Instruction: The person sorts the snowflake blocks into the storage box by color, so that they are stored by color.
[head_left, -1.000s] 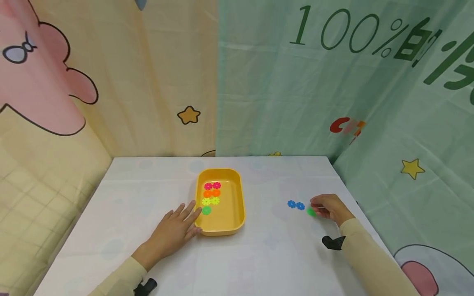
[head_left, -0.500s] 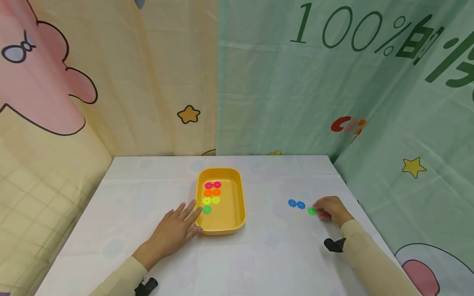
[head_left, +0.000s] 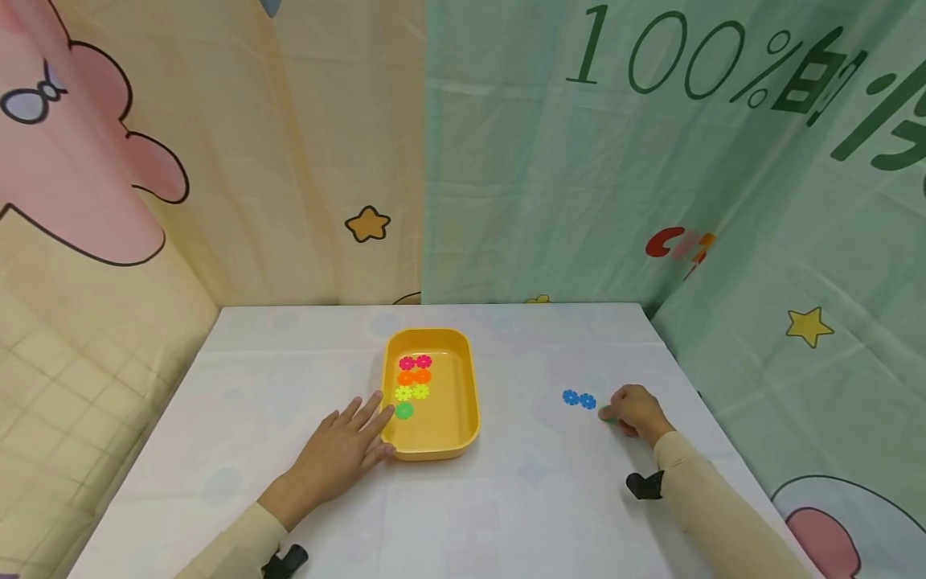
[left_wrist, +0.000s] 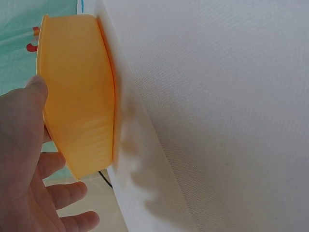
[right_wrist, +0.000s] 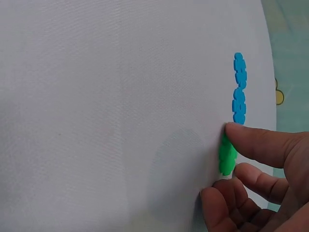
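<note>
My right hand has thumb and index finger at opposite edges of a green flower-shaped plastic disc, pinching it at the tabletop. Fingers hide most of that disc in the head view. Just left of it lie two blue flower-shaped discs, side by side. My left hand rests with spread fingers against the left side of a yellow tray; in the left wrist view the thumb touches its rim. Inside the tray, along its left side, are pairs of pink, orange and yellow discs, and one green disc.
A white cloth covers the table. Printed curtains hang behind and at both sides of it. Dark wrist mounts show at both sleeves.
My right hand has shifted slightly left, its fingers coming over the green disc and taking hold of its edges. The left hand and tray stay put.
</note>
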`<action>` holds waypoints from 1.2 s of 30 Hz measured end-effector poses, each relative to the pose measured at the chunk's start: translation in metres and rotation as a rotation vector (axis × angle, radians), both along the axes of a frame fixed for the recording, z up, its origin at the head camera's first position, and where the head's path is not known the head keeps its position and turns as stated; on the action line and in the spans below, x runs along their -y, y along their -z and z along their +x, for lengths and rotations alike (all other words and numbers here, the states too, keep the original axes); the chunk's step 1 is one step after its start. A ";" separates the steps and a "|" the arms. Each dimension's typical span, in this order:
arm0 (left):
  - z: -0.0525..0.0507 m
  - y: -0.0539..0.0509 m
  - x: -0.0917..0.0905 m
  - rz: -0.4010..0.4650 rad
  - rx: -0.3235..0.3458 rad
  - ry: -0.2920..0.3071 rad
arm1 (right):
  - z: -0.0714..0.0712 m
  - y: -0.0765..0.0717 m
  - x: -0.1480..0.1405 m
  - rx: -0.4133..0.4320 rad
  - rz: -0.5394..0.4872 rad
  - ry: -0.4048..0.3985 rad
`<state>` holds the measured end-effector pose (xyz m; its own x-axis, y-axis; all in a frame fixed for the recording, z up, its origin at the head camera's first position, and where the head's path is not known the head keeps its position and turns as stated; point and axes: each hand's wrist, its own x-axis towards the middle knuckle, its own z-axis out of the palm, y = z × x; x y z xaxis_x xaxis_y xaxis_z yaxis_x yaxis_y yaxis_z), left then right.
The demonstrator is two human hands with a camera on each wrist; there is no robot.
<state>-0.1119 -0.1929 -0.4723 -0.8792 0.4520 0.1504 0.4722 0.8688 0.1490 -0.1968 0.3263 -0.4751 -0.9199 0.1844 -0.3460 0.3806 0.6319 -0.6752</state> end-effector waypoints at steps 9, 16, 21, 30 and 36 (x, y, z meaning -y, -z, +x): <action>0.000 0.002 0.000 0.000 -0.012 0.002 | 0.003 -0.004 0.007 0.012 0.093 -0.021; 0.000 0.002 0.000 0.001 -0.024 0.008 | 0.003 -0.003 0.004 0.027 0.024 0.013; 0.000 0.002 0.000 -0.005 -0.020 0.006 | 0.001 -0.004 0.001 0.037 -0.115 0.052; 0.001 -0.001 0.000 -0.004 -0.015 0.007 | -0.004 -0.019 0.004 0.085 -0.252 0.134; 0.000 0.000 0.001 -0.006 -0.007 0.005 | -0.007 -0.027 0.009 0.068 -0.302 0.130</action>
